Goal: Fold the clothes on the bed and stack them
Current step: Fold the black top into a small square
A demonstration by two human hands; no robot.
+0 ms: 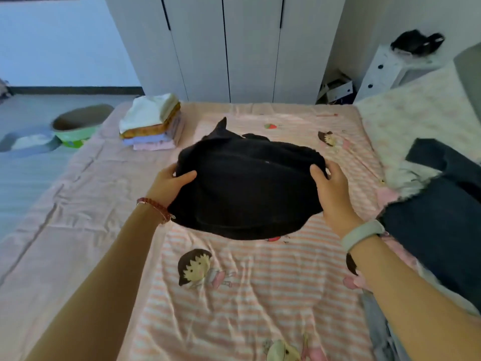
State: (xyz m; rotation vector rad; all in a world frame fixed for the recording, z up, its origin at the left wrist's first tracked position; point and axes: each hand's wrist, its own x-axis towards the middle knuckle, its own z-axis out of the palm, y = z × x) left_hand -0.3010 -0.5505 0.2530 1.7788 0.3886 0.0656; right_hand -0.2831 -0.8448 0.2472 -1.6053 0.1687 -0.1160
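Note:
A folded black garment (247, 188) is held just above the middle of the bed (234, 295). My left hand (170, 185) grips its left edge, thumb on top. At the opposite edge my right hand (331, 190) grips it the same way. A stack of folded clothes (153, 125), white on top with orange, lilac and pink below, sits at the bed's far left corner. Dark blue jeans (437, 212) lie unfolded on the right side of the bed.
A white fluffy blanket (416, 118) covers the bed's far right. A green basin (78, 126) stands on the floor to the left. White wardrobe doors (229, 48) rise behind the bed, and a white drawer unit (385, 71) stands at the back right.

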